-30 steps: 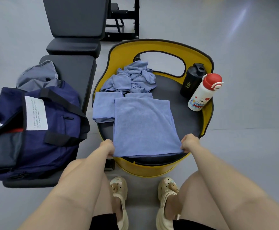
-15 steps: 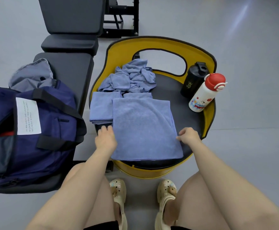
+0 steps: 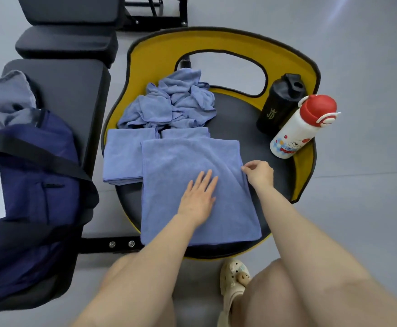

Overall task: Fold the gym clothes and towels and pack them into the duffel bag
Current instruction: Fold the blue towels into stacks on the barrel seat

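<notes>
A blue towel (image 3: 183, 161) lies flat, folded in half, on the black seat of a yellow chair (image 3: 216, 41). My left hand (image 3: 199, 197) presses flat on its middle with straight fingers. My right hand (image 3: 258, 173) pinches the towel's right edge. Left of it sits a small stack of folded blue towels (image 3: 124, 156), and a second folded one (image 3: 185, 133) peeks out behind. A crumpled heap of blue towels (image 3: 176, 102) lies at the back of the seat. The navy duffel bag (image 3: 32, 199) sits on a dark bench at the left, with grey clothing (image 3: 4, 100) behind it.
A black shaker bottle (image 3: 277, 102) and a white bottle with a red cap (image 3: 303, 128) stand at the seat's right rim. The padded gym bench (image 3: 70, 90) runs along the left. Grey floor lies to the right, and my knees and a beige clog (image 3: 235, 282) are below.
Both hands left the towel's near corners. My left hand moved onto the towel's middle and flattened; my right hand moved up its right edge. The camera moved closer.
</notes>
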Tool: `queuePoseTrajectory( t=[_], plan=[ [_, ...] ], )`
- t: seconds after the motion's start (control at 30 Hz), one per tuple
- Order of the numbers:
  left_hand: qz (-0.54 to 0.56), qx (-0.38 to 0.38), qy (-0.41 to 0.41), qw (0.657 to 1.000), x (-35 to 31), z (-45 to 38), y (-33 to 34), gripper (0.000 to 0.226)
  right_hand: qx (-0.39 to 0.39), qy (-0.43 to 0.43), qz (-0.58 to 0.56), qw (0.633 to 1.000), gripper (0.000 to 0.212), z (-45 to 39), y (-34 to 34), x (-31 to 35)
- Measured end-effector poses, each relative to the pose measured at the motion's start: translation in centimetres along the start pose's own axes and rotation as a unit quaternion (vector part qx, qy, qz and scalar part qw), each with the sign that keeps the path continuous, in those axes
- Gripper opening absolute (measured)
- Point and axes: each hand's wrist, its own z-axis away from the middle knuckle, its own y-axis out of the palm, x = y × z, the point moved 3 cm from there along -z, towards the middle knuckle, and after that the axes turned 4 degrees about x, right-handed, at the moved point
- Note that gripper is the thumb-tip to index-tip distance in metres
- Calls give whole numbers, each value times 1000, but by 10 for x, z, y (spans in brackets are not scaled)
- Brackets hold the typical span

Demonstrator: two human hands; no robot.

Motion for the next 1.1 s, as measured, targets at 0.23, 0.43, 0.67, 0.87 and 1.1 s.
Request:
queuePoseTrajectory(
  t=[0.23,0.43,0.67,0.87,1.1],
  plan=[
    [-39,-23,-3,999,-6,-21,8,63,-2,-76,-37,996,19,-33,5,26],
    [-27,-11,-1,1000,-2,-24,23,63,4,-96,-36,995,14,-50,12,40],
    [-17,-25,8,1000,-3,-25,29,71,-9,-66,-53,996,14,-64,0,45],
    [3,-53,16,998,-4,-25,23,75,-87,-225,99,965,31,-33,14,40],
    [-31,-102,-117,987,33,-21,-1,55,82,-327,316,887,55,-5,47,-5]
  ],
)
